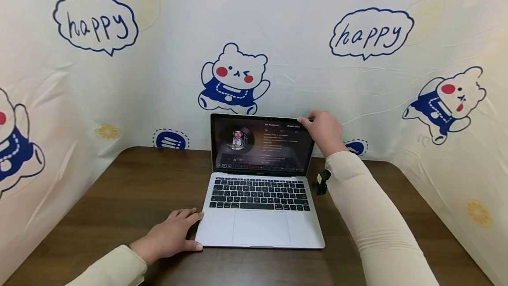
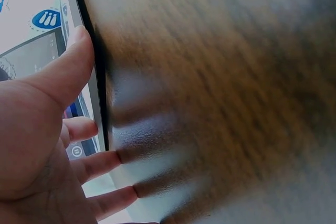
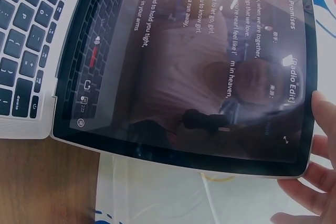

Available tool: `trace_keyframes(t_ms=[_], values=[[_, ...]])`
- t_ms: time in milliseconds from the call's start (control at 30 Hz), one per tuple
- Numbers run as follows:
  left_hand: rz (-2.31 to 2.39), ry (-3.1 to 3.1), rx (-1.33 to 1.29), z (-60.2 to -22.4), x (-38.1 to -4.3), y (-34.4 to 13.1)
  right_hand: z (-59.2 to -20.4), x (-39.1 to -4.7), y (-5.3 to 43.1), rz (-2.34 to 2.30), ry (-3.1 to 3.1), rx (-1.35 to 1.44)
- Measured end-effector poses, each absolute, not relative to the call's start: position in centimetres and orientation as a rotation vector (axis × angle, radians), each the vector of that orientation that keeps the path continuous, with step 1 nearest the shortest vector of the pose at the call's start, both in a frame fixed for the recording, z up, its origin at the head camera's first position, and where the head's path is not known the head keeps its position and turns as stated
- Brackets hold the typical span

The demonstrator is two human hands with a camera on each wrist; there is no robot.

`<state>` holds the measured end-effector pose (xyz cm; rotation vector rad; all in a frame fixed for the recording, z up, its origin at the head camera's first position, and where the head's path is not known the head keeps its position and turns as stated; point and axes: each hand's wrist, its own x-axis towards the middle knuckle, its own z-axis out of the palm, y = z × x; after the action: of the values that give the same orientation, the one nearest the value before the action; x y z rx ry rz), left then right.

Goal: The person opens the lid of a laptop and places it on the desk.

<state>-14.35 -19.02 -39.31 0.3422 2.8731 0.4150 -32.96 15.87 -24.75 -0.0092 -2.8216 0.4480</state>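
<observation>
A silver laptop [image 1: 259,228] lies opened on the brown table, its black keys facing me. The lit screen [image 1: 278,153] shows a song page titled "No Promises", with a round picture and lyrics. My right hand [image 1: 326,131] pinches the screen's upper right corner, thumb on the front and fingers behind the lid, as the right wrist view also shows. Beside the laptop's front left corner rests my left hand [image 1: 168,235]. Its thumb and index finger touch the base edge, and the other fingers spread onto the table in the left wrist view.
The brown wooden table [image 1: 158,180] extends to both sides of the laptop. Right behind its back edge hangs a pale cloth [image 1: 297,34] printed with bears and "happy" bubbles, and it also closes in the sides. A small black camera [image 1: 321,182] sits at my right wrist.
</observation>
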Motion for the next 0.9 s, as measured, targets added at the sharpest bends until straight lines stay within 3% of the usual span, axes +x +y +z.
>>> trace_keyframes(t_ms=[900], values=[[0.396, 2.875, 0.331, -38.94, -14.73, -19.22, -25.15, -32.66, 15.63, 0.456, -2.794, -0.002]])
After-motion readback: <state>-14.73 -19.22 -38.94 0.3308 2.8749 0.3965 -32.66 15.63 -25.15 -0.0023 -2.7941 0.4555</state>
